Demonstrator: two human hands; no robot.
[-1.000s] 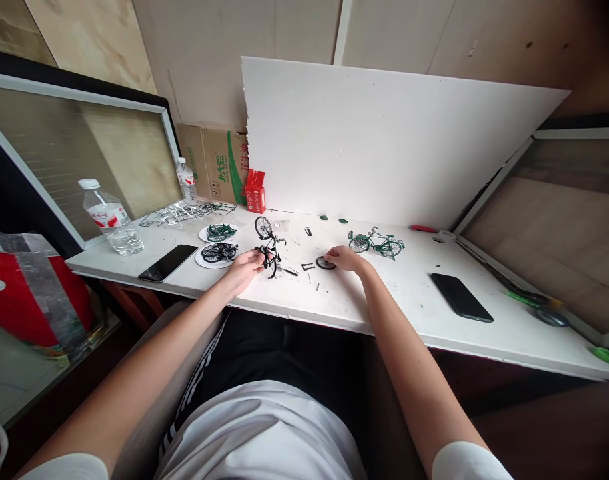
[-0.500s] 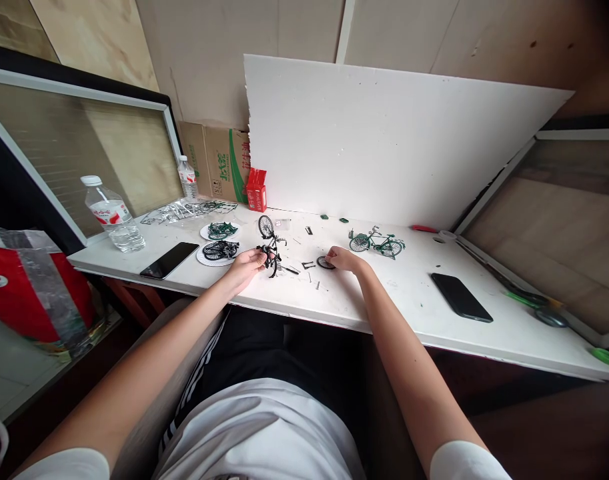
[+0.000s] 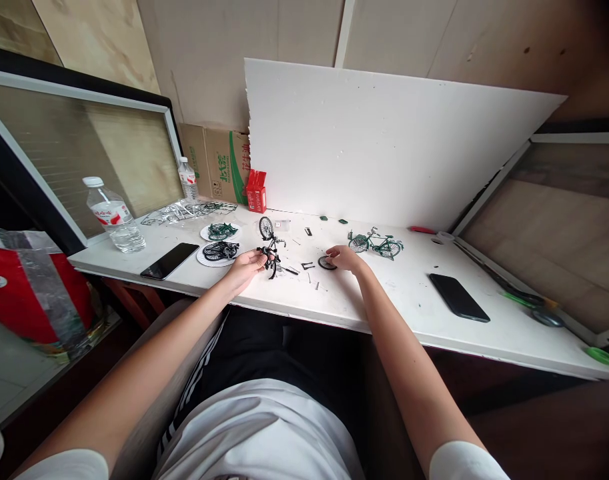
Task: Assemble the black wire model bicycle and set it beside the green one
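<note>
My left hand (image 3: 249, 268) grips a black model bicycle frame (image 3: 271, 257) above the white table, with one wheel (image 3: 266, 228) fitted at its upper end. Over on the right, the fingers of my right hand (image 3: 342, 258) are closed at the edge of a loose black wheel (image 3: 326, 263) near the tabletop. Between the hands lie small black parts (image 3: 308, 265) and tiny pins. Beyond my right hand stands a green model bicycle (image 3: 376, 244). Black bicycle parts (image 3: 221, 251) rest on a white plate left of my left hand.
Green parts (image 3: 222, 231) sit on another plate. Phones (image 3: 170, 261) (image 3: 459, 297) lie at both sides. Two water bottles (image 3: 115, 217) (image 3: 187, 179), a red box (image 3: 257, 191) and a carton (image 3: 214, 163) stand at the left and back. A white board (image 3: 394, 140) leans behind.
Both hands stay nearly in place, with the frame and the loose wheel. The camera view has shifted very slightly.
</note>
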